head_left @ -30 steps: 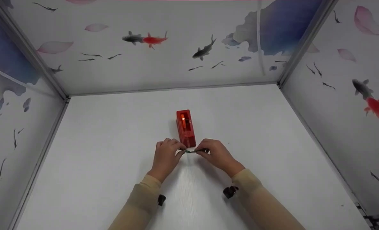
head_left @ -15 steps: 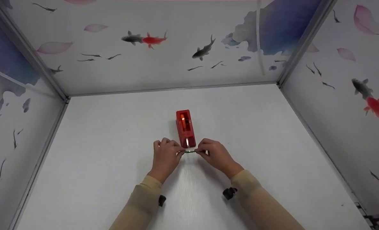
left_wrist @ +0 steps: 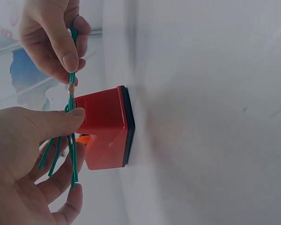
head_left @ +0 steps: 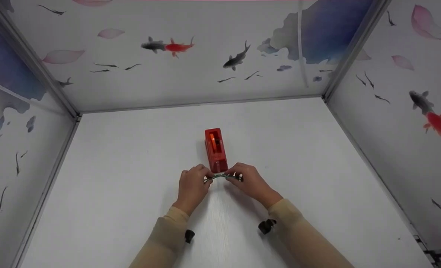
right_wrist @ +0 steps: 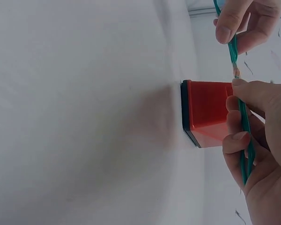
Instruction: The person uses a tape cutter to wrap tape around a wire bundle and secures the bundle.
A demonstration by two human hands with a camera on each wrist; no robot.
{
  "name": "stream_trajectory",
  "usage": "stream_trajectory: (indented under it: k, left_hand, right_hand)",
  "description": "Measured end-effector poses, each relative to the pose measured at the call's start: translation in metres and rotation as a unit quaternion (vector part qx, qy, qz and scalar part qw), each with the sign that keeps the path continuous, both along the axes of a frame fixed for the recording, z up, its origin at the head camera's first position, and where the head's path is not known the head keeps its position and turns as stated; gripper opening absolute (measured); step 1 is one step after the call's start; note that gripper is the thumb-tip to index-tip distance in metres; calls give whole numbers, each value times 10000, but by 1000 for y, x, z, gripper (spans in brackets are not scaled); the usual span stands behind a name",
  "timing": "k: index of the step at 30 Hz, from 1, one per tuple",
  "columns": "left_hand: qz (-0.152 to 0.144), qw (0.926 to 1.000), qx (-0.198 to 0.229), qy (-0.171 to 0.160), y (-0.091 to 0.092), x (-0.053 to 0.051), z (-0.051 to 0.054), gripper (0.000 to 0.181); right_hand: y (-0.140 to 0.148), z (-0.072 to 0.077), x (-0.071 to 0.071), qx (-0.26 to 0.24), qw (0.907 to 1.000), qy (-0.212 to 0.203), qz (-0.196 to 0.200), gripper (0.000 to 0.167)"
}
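Several green plastic-coated wires run between both hands in front of a red tape dispenser. In the left wrist view, the left hand pinches the wires between thumb and fingers, and several loose ends hang past its fingertips. The right hand grips the other part of the bundle; in the right wrist view the wires lie along its curled fingers. Between the hands shows a short shiny, copper-tinged section; whether tape covers it I cannot tell.
The dispenser stands upright on the white table, an orange roll core in its slot. White panels printed with fish enclose the table at the back and both sides. Small black devices sit at the wrists.
The wires looked nearly straight half a second ago and now arch slightly between the hands. Both hands have shifted and tilted a little; more wire shows beside the fingers. The dispenser stays put.
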State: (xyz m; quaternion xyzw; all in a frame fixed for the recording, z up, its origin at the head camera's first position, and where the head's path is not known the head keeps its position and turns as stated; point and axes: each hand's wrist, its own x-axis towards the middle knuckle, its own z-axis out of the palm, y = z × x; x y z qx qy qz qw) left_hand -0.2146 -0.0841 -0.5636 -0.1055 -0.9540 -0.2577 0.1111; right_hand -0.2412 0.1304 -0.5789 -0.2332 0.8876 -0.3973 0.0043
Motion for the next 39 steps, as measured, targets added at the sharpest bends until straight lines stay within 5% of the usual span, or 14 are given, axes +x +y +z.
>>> stream_trajectory:
  k: [4,9,21,39]
  left_hand:
    - [-2,10000,73,-52,0,0,-2,17]
    - [-15,9973,510,-529,-1,0,-3,17]
    - [-169,9748,1335,-1777,-6,-3,-4,29]
    - [-149,9772,1463,-1534,-8,-3,-6,9]
  right_hand:
    - [0,0,1,-88,9999,8,83,16]
    - [-1,0,1,-260,9996,45,91,16]
    - [-1,-4,1,-426,9987,286,43,16]
    - [-3,-2,1,-426,9989,181,123,12]
